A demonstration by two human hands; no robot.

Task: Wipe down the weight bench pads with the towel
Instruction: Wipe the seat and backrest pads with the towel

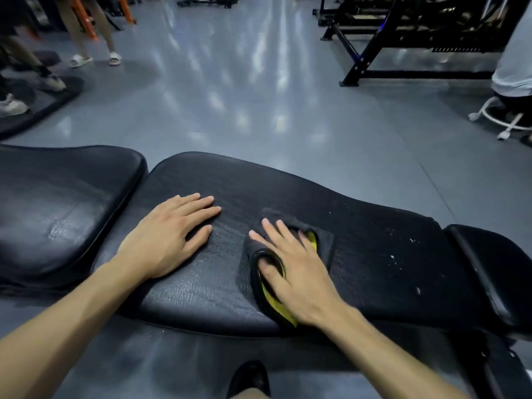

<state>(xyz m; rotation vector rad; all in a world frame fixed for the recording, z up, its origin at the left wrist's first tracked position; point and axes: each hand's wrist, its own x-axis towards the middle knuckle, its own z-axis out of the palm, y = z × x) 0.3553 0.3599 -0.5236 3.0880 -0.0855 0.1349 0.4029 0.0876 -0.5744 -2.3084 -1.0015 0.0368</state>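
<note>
— So, was anything lying on the bench?

— Only the towel (324, 240), dark with a yellow inner side showing at its folds. It lay on the long middle pad (374, 240), the surface that ran across the view, between a wider pad (63, 203) on the left and a small end pad (495, 269) on the right. White specks dotted the middle pad to the right of the towel.

— And the hands?

— The right hand (293, 272) lay flat on the towel, fingers straight and spread, pressing it to the pad; the thumb sat in a fold of the cloth. The left hand (169, 234) rested palm down on the bare pad just beside it, fingers straight and together, holding nothing. Both forearms reached in from the bottom corners.

— What was around the bench?

— Glossy grey floor (259, 90) beyond, a black rack (403, 38) at the upper right, and someone's legs in white sandals (95, 59) at the upper left.
</note>
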